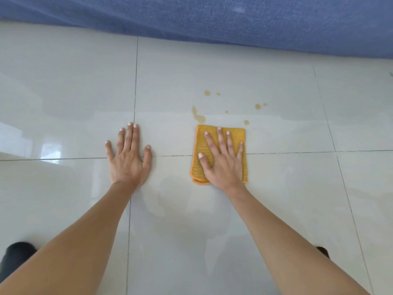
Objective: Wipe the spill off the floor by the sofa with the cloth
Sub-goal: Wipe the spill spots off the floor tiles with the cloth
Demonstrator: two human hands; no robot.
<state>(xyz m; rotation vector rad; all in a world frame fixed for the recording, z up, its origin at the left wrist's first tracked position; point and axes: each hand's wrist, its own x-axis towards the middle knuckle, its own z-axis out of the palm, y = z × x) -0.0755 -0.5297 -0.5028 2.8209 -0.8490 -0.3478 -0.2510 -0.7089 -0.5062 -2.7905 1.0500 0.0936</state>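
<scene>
A folded orange cloth [198, 167] lies flat on the pale tiled floor [276, 188]. My right hand [222, 160] presses on top of it, palm down with fingers spread. Just beyond the cloth's far edge is the spill [198, 116], a brownish streak with several small drops scattered toward the sofa. My left hand [128, 156] rests flat on the bare tile to the left of the cloth, fingers spread, holding nothing. The blue fabric sofa [212, 20] runs along the top of the view.
Grey grout lines cross under both hands. The glossy tiles show faint damp streaks near my forearms. Dark shapes sit at the bottom left [17, 258] and bottom right [323, 251] corners, partly hidden by my arms.
</scene>
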